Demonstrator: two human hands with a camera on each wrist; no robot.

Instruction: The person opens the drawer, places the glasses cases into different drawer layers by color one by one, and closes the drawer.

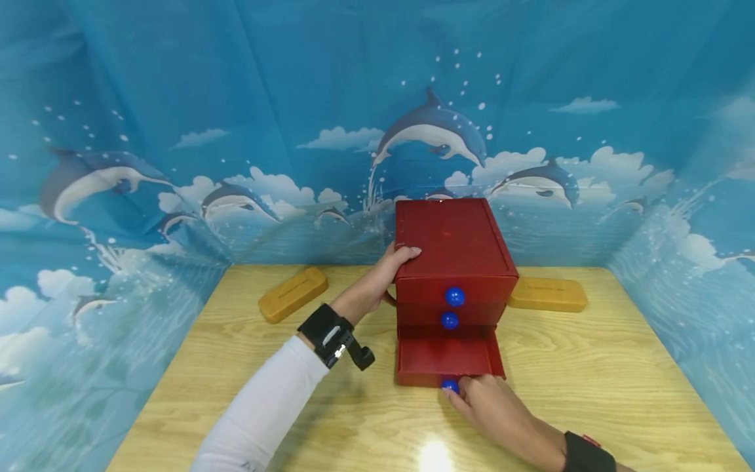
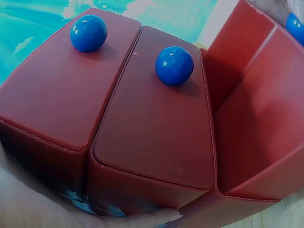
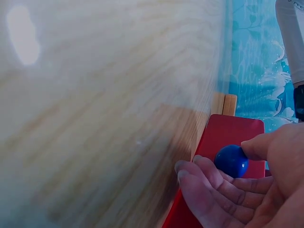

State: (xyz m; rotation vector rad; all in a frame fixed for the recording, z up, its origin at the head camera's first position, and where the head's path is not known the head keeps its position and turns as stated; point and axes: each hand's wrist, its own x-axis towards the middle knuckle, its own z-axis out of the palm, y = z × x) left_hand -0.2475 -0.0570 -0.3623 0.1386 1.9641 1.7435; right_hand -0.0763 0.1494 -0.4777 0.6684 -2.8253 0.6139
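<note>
A dark red box of drawers (image 1: 451, 239) stands on the wooden table, with a round blue knob on each of its three drawers. Its bottom drawer (image 1: 442, 357) is pulled out, and the inside that shows is bare red. My left hand (image 1: 386, 272) grips the box's left side, thumb on the top edge; in the left wrist view its fingers (image 2: 152, 217) lie along the side. Between thumb and fingers, my right hand (image 1: 495, 406) pinches the bottom drawer's blue knob (image 3: 231, 161). The middle knob (image 1: 449, 320) and top knob (image 1: 455, 297) sit on drawers that are pushed in.
One yellow-brown block (image 1: 293, 295) lies on the table left of the box. Another such block (image 1: 548, 294) lies to its right, partly behind it. A blue dolphin-print sheet (image 1: 295, 98) hangs behind the table (image 1: 590, 380) and along both sides.
</note>
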